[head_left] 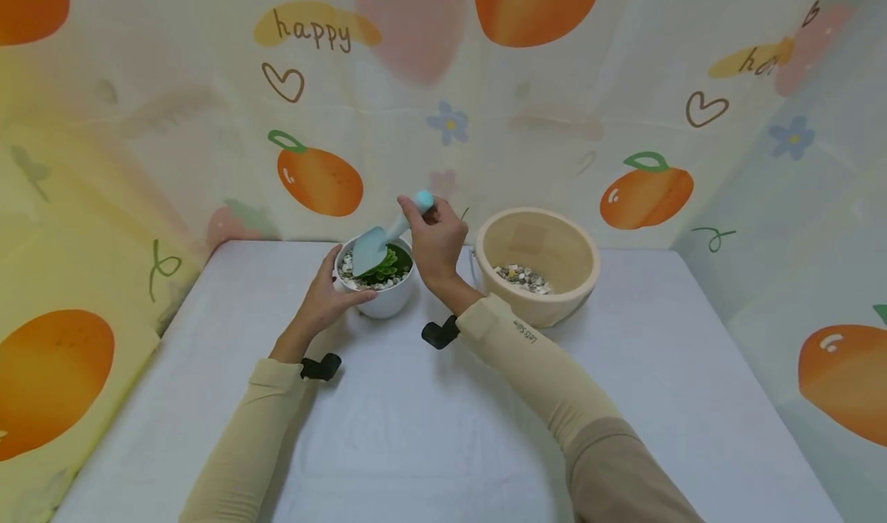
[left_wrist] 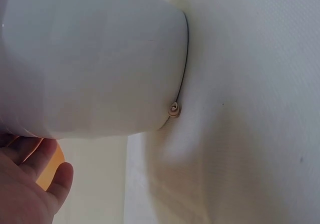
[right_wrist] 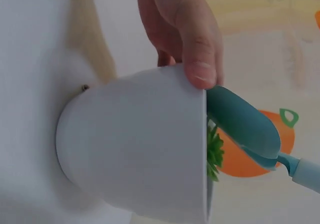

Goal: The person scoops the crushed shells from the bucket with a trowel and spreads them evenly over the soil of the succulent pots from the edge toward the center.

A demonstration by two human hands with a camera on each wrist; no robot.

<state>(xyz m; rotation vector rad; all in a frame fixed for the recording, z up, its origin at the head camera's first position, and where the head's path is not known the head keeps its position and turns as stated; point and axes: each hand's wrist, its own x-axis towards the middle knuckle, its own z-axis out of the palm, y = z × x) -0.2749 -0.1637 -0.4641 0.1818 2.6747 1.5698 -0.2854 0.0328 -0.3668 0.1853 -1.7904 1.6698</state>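
Note:
A white flowerpot (head_left: 389, 304) stands on the table, with a green succulent (head_left: 389, 267) and pale pebbles inside. My left hand (head_left: 324, 301) holds it from the left side, the thumb at the near rim, as the right wrist view also shows. My right hand (head_left: 440, 244) grips the handle of a light blue trowel (head_left: 370, 253) above the pot. The scoop slants down to the left over the succulent, its tip right at the rim in the right wrist view. A small brown bead-like bit (left_wrist: 174, 109) lies at the foot of the pot.
A large beige planter (head_left: 582, 296) stands to the right of the white pot, close to my right forearm, with mixed pebbles (head_left: 523, 278) at its bottom. The white-covered table (head_left: 430, 446) meets a curtain printed with oranges at the back.

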